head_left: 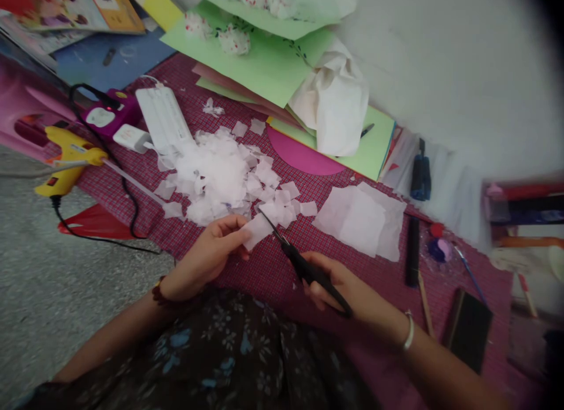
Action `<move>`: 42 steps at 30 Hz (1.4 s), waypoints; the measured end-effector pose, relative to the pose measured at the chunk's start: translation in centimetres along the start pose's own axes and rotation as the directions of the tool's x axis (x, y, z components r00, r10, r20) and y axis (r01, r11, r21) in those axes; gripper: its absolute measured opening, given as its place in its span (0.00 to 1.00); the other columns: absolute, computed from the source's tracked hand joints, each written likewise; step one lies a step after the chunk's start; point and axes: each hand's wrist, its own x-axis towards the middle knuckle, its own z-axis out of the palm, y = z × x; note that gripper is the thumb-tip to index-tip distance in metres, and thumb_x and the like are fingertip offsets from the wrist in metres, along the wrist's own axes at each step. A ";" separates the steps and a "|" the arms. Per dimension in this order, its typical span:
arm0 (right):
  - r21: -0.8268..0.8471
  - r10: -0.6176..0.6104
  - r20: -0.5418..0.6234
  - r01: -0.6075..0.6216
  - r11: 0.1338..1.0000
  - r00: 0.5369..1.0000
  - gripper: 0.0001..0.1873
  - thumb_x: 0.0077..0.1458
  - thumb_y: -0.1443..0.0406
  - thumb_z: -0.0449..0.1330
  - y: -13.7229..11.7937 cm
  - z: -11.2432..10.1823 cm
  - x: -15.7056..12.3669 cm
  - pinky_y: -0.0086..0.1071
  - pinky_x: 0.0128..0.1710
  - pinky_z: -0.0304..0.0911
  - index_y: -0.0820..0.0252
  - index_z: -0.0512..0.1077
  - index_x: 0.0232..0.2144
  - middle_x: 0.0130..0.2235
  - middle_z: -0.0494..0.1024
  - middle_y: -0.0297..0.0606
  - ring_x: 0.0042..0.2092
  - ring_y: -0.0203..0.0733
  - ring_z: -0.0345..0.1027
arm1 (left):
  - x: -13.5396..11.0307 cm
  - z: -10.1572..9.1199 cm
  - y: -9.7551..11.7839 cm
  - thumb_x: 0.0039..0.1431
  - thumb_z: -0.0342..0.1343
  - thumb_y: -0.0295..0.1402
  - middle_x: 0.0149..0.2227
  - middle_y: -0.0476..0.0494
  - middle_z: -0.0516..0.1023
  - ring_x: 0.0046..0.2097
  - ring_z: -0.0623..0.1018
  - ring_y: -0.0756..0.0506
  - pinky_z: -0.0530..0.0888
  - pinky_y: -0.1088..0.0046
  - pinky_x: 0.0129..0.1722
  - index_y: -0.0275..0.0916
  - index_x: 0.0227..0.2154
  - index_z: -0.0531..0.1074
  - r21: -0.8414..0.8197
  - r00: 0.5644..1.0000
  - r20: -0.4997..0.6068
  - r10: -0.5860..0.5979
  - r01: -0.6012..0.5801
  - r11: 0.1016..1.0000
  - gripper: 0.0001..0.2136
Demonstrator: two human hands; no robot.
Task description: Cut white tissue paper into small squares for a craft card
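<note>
- While the left hand is pinching a small white tissue piece btw thumb & fingertips, the right hand is gripping black scissors, fingers curling round the handles, blades pointing up-left into that piece.
- The tissue piece is sitting just past the left fingertips & touching the blade tips. A cut seems to be going on, though the blade gap is too small to read.
- Done so far, judging by the lay: a big heap of cut squares is lying just beyond both hands, w/ loose squares trailing back toward the blades.
- Prob. left to do: larger uncut tissue sheets are lying flat just beyond the right hand, slightly to its right. A crumpled tissue wad is sitting farther out on green paper. I'm judging the cutting as well along but not finished.
- A yellow glue gun is lying well apart, far out left of the left hand, w/ nothing touching it.
- Hard to make out:
  - Right-hand fingers are mostly hiding under the scissor handles.
  - No. of sheets in the flat stack isn't showing.
  - The view's right edge is blurring & darkening, so the small items out past the right wrist are reading only as vague sticks.
  - Both forearms are getting cut off at the bottom edge.
</note>
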 end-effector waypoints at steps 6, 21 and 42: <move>-0.175 -0.069 0.065 0.079 0.981 0.996 0.35 0.59 0.42 0.56 -1.1 -0.8 -1.0 0.37 0.42 0.64 0.60 0.63 0.57 0.41 0.70 0.41 0.41 0.43 0.64 | -0.2 -0.3 0.8 0.49 0.66 0.34 0.21 0.52 0.73 0.22 0.70 0.54 0.68 0.80 0.23 0.37 0.25 0.73 -0.022 0.997 -0.063 0.043 -0.044 0.999 0.08; -0.264 -0.044 0.069 0.061 0.963 0.997 0.30 0.56 0.55 0.62 -0.9 -0.3 -0.1 0.34 0.36 0.62 0.62 0.66 0.58 0.40 0.72 0.39 0.37 0.40 0.63 | -0.1 0.7 0.6 0.47 0.67 0.35 0.21 0.53 0.73 0.21 0.69 0.55 0.67 0.80 0.22 0.37 0.22 0.73 -0.012 0.998 -0.051 0.045 -0.046 0.999 0.10; -0.061 -0.085 0.112 0.092 0.994 0.990 0.36 0.56 0.37 0.55 -1.3 -0.9 -0.7 0.33 0.37 0.60 0.62 0.67 0.49 0.38 0.68 0.38 0.36 0.38 0.62 | 1.0 -2.0 3.8 0.55 0.64 0.33 0.21 0.52 0.73 0.24 0.70 0.53 0.65 0.77 0.25 0.40 0.25 0.76 0.344 0.924 -0.197 0.327 -0.247 0.906 0.05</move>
